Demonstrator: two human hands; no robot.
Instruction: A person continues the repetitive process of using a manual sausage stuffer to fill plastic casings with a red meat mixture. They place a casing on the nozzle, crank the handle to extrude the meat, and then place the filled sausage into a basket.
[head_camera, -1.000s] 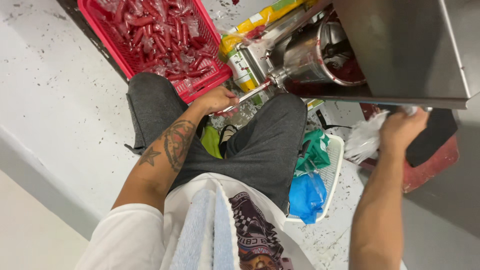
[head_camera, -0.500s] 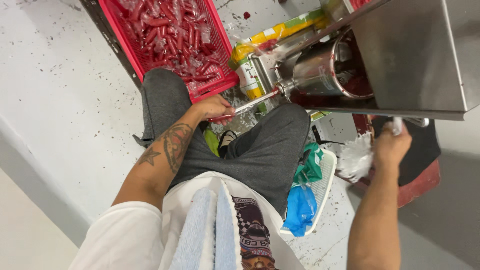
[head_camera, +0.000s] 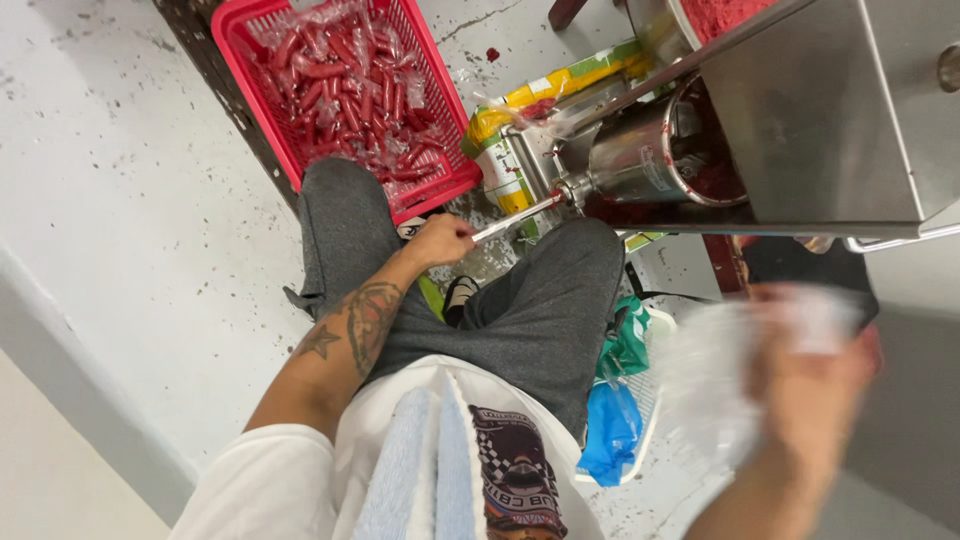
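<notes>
I sit with grey-trousered knees under a steel sausage stuffer (head_camera: 800, 120). My left hand (head_camera: 440, 240) is closed around the tip of its thin metal nozzle (head_camera: 520, 214), which sticks out from the steel cylinder (head_camera: 640, 160). My right hand (head_camera: 810, 390) is blurred at the lower right and holds a crumpled clear plastic bag (head_camera: 715, 385). A red plastic crate (head_camera: 440, 120) full of red sausages in clear wrap (head_camera: 345, 85) stands on the floor beyond my left knee.
A white basket (head_camera: 655, 400) with blue and green plastic bags (head_camera: 612, 425) sits by my right leg. Yellow and green packages (head_camera: 555, 95) lie under the stuffer. The white floor (head_camera: 130, 200) is speckled with dark spots. A light blue towel (head_camera: 420, 470) hangs on my chest.
My right hand has dropped from the stuffer's underside to the lower right, with a clear bag in it. The view shifted, and my left hand stayed on the nozzle.
</notes>
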